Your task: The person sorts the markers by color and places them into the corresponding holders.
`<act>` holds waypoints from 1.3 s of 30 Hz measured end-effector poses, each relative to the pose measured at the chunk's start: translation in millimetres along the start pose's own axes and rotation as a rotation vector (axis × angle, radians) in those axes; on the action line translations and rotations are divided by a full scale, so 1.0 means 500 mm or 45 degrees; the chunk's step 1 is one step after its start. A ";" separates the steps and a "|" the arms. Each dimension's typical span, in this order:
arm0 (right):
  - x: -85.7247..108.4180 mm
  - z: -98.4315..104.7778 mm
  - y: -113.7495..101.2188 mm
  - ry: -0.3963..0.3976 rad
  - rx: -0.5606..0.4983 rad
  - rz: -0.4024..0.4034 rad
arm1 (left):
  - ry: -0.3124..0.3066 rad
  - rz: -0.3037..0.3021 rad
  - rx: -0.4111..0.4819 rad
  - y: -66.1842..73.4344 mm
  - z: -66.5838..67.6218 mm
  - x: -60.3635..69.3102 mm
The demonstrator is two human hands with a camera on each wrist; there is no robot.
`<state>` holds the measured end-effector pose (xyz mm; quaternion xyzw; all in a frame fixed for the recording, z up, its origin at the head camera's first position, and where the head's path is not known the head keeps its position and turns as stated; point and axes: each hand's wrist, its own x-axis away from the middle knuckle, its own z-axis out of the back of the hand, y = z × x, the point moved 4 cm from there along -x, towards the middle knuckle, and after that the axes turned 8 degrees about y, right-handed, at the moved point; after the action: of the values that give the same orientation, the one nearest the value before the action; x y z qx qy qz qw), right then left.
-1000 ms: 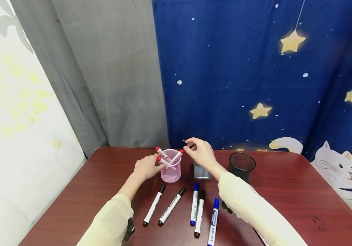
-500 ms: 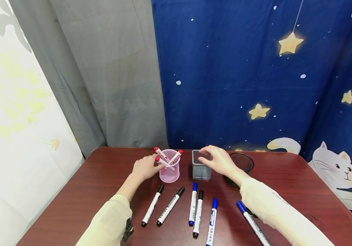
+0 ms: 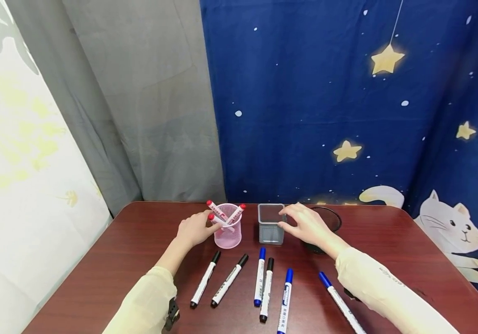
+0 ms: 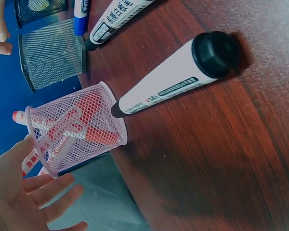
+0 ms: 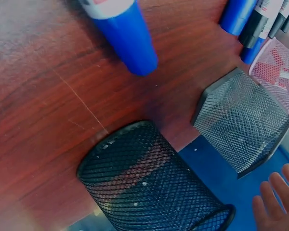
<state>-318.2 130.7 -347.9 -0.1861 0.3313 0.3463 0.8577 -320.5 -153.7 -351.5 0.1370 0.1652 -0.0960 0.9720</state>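
A pink mesh pen holder (image 3: 228,238) stands at the back of the table with three red-capped markers (image 3: 235,214) in it. My left hand (image 3: 194,228) is at its left side, thumb near the rim; the left wrist view shows the fingers (image 4: 62,204) spread and fairly straight. To the right is a grey square mesh holder (image 3: 271,233), nothing seen inside. My right hand (image 3: 306,225) hovers at that holder's right side, thumb toward its rim, fingers loosely bent and holding nothing. Contact there cannot be made out. Behind the right wrist, a round black mesh holder (image 5: 149,178) is partly hidden.
On the wooden table (image 3: 138,260) in front of the holders lie black-capped markers (image 3: 229,280) and blue-capped markers (image 3: 286,301). One blue-capped marker (image 3: 341,301) lies near the right forearm. A blue star-patterned curtain (image 3: 285,116) hangs behind the table.
My right hand has moved right and down, from above the gap by the pink holder to the grey holder's right side. The left hand stays at the pink holder.
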 end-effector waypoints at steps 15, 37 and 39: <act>0.016 -0.015 0.010 0.038 0.083 -0.027 | 0.082 -0.011 0.040 -0.008 -0.012 0.015; 0.007 -0.011 0.007 0.032 0.118 -0.073 | 0.785 -0.595 0.276 0.071 0.067 0.100; 0.007 -0.013 0.006 0.026 0.127 -0.072 | 0.728 -0.706 0.272 0.095 0.064 0.114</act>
<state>-321.3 130.7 -355.1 -0.1561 0.3512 0.3030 0.8720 -247.5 -126.7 -331.2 0.2086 0.4483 -0.3288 0.8046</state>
